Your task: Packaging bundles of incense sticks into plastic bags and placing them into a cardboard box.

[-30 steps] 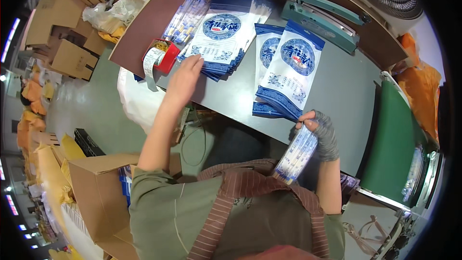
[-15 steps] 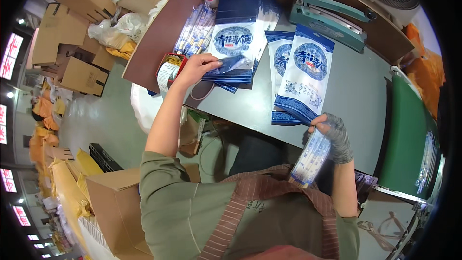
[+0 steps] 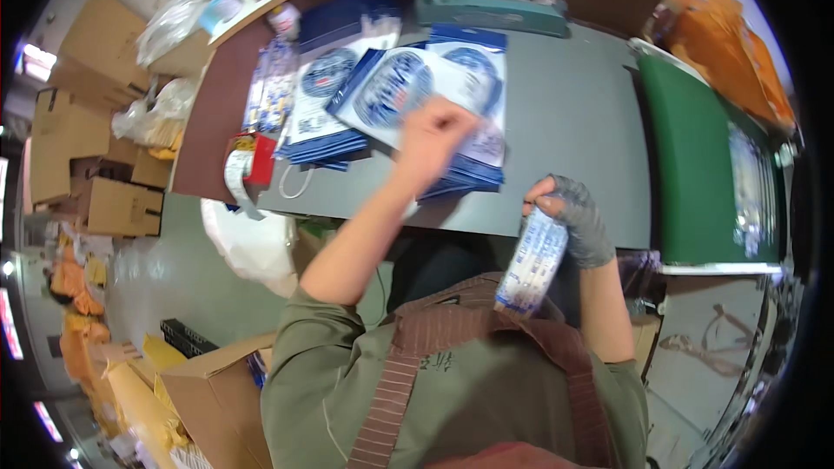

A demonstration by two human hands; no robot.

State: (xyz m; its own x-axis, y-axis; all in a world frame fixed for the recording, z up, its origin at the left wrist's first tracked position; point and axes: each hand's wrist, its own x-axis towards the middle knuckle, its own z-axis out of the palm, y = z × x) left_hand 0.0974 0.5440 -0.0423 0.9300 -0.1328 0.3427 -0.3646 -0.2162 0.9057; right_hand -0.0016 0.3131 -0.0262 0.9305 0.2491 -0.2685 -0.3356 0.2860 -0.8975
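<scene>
My left hand point(image 3: 439, 139), smeared by motion, has its fingers curled at the lower edge of a white and blue flat plastic pouch point(image 3: 387, 91). The pouch lies tilted across two stacks. Under its left side is a stack of similar pouches point(image 3: 317, 113); at its right is a second stack point(image 3: 486, 135). Over the table's front edge, my right hand point(image 3: 569, 217), in a grey covering that leaves the fingertips bare, is closed around the top of a bundle of chopsticks point(image 3: 532, 265) in blue-and-white wrappers. The bundle hangs down toward my apron.
More wrapped chopsticks point(image 3: 271, 87) lie at the far left. Nearby stands a red holder point(image 3: 261, 161) with a strip of labels. A teal heat sealer point(image 3: 491, 0) sits at the back. Right of the grey table point(image 3: 582, 95) is a green surface point(image 3: 695, 165). Cardboard boxes point(image 3: 122, 204) stand left.
My left hand has moved right from the left stack, and a pouch now lies slanted between the stacks. My right hand still grips the chopsticks. The whole view has shifted.
</scene>
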